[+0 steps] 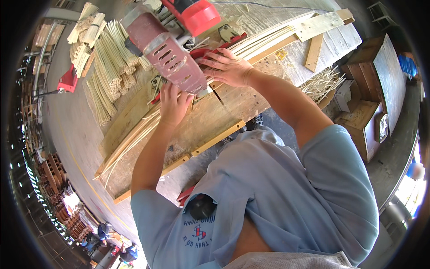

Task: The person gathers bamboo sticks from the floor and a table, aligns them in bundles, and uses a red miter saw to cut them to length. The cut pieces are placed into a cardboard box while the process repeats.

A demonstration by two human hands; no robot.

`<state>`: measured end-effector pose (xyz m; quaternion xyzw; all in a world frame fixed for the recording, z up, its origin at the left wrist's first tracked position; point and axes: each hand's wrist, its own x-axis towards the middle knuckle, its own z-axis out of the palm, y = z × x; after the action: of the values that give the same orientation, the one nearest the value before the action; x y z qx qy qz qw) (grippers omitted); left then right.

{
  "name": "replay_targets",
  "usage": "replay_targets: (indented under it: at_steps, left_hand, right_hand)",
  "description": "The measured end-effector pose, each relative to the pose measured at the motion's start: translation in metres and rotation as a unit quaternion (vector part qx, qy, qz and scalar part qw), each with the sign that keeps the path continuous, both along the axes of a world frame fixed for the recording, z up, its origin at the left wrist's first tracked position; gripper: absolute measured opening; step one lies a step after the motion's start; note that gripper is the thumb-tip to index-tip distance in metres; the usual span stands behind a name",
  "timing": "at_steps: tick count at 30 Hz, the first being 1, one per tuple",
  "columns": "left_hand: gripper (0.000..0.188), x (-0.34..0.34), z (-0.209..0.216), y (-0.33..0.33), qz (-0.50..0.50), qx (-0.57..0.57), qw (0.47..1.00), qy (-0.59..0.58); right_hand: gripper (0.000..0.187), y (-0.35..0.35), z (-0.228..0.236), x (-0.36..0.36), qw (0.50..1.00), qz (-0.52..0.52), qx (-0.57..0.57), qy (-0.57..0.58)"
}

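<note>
Resting spread over the strips [271,39] is my right hand [227,67]; my left hand [174,106] is beside the saw [154,41], its grip I cannot tell. Strips lie along the bench [201,121].

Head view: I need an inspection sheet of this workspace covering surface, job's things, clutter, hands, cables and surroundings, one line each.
Surface: wooden workbench, worn and stained.
Job's things: power tool with a slotted maroon guard; thin pale strips run along the workbench to both sides of it.
Clutter: strip bundles left of the power tool; loose offcuts heaped beyond the workbench's near edge, to the right.
Hands: left hand close to the guard's lower end, fingertips partly hidden; right hand laid flat, just right of the guard.
Cables: thin dark cord near the top; its ends cannot be traced.
Surroundings: wooden cabinet at right.
</note>
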<state>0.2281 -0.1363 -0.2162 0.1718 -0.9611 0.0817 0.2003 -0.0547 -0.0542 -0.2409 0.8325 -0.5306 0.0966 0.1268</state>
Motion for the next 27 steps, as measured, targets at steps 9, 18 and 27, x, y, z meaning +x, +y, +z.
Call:
replay_targets:
  at_steps: [9, 18, 27]
  left_hand:
    - [0.026, 0.004, -0.014, 0.016, 0.011, 0.014, 0.998, 0.054]
    - [0.019, 0.001, -0.019, 0.034, 0.055, -0.015, 0.997, 0.056]
    - [0.018, -0.002, -0.024, 0.034, 0.077, -0.049, 0.995, 0.031]
  right_hand:
    - [0.045, 0.001, 0.003, 0.000, 0.999, 0.006, -0.037, 0.001]
    - [0.048, 0.003, -0.002, 0.000, 1.000, 0.000, -0.012, 0.002]
    - [0.051, 0.000, -0.002, -0.001, 1.000, 0.008, 0.003, -0.002]
